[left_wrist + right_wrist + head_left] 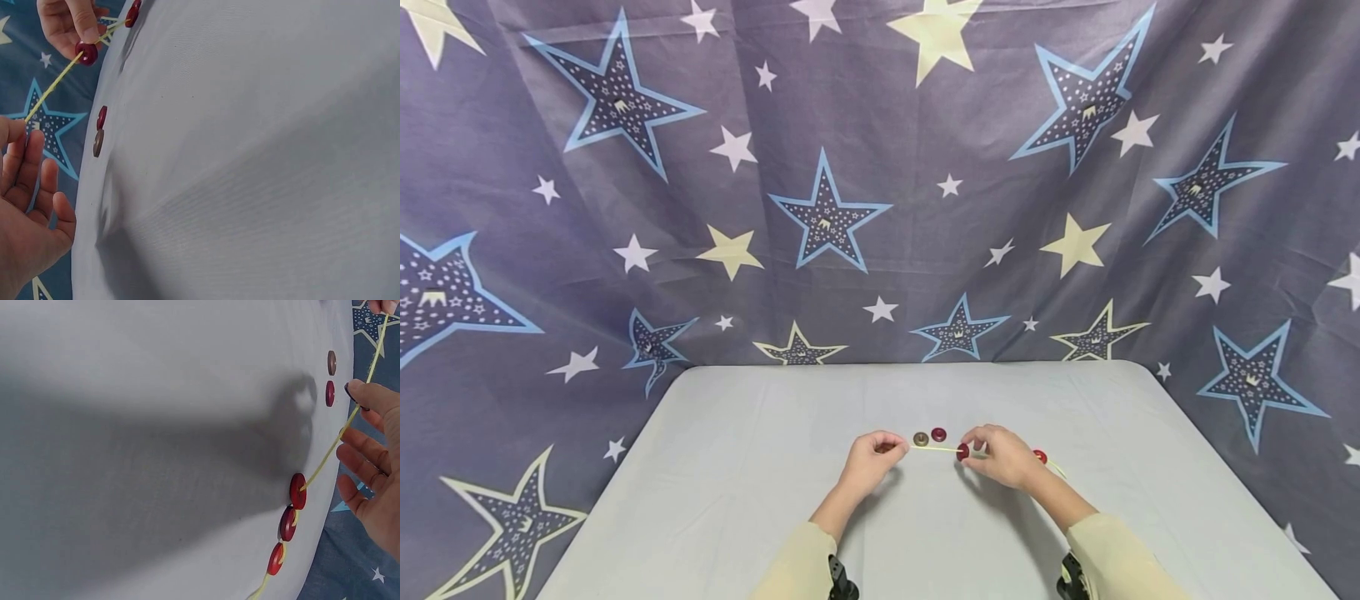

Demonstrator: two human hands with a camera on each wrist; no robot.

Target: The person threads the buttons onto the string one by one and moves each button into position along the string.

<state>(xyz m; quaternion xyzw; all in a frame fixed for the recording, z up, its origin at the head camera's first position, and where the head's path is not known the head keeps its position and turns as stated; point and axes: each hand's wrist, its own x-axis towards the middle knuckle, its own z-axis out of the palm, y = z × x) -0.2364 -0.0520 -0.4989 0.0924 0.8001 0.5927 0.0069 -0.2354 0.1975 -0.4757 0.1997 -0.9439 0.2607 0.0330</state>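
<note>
Between my two hands a yellow string [936, 449] is stretched taut. My left hand [868, 460] pinches one part of it between thumb and forefinger, the other fingers loosely bent in the left wrist view. With thumb and forefinger my right hand [1003, 457] holds a dark red button [86, 54], which the string passes through. Beyond the right hand, the string runs down to a red button [299, 491], a dark red one [288, 524] and another red one [275, 559], all threaded on it and at the table surface.
A brown button [921, 438] and a loose dark red button [938, 434] lie side by side on the white-covered table [760, 500], just beyond the string. Behind the table hangs a star-patterned curtain [865, 125].
</note>
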